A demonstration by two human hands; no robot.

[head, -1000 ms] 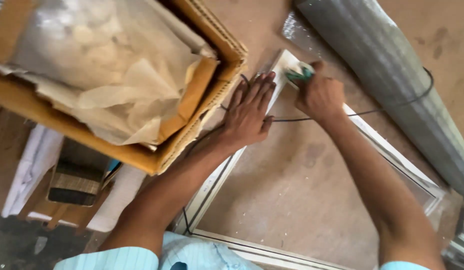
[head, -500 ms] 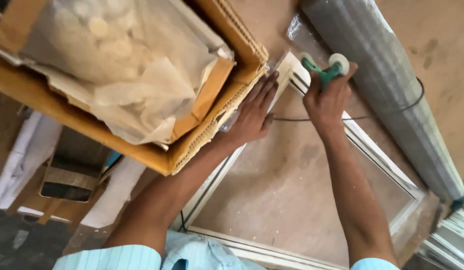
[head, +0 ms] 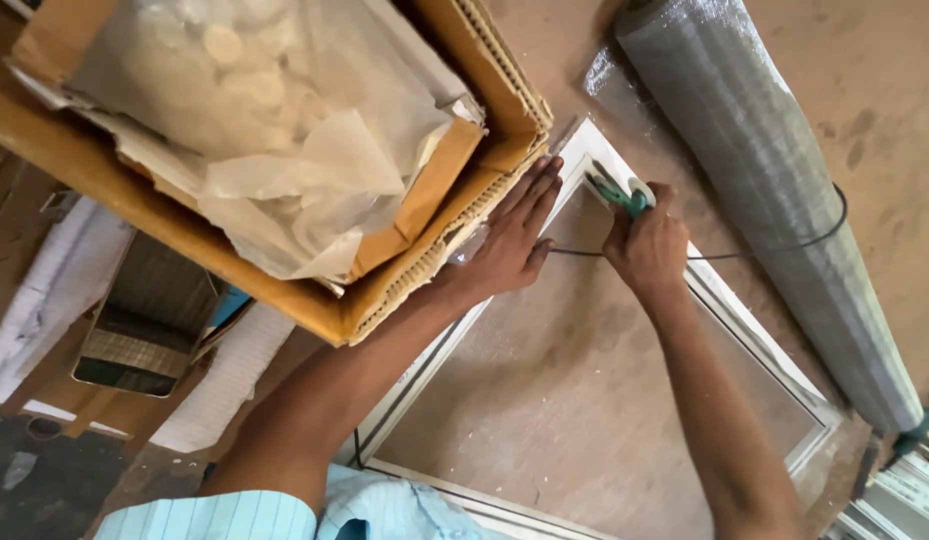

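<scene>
Left hand (head: 512,238) flat on white frame (head: 744,322) far corner, fingers spread. Right hand (head: 648,245) just beside it, gripping green-handled roller tool (head: 624,195) on frame. Cardboard box (head: 424,270) left; mesh roll (head: 774,190) right.

The right hand (head: 649,245) covered most of a green-handled tool (head: 624,197), leaving its working end unreadable. The cardboard box (head: 439,190) hid the frame (head: 754,335)'s upper-left side and ran off the top and left edges. The mesh roll (head: 774,190) was cut at the top; the frame's near corner fell below the bottom edge. Pale contents under the box's plastic sheet (head: 284,120) were too blurred to identify.
</scene>
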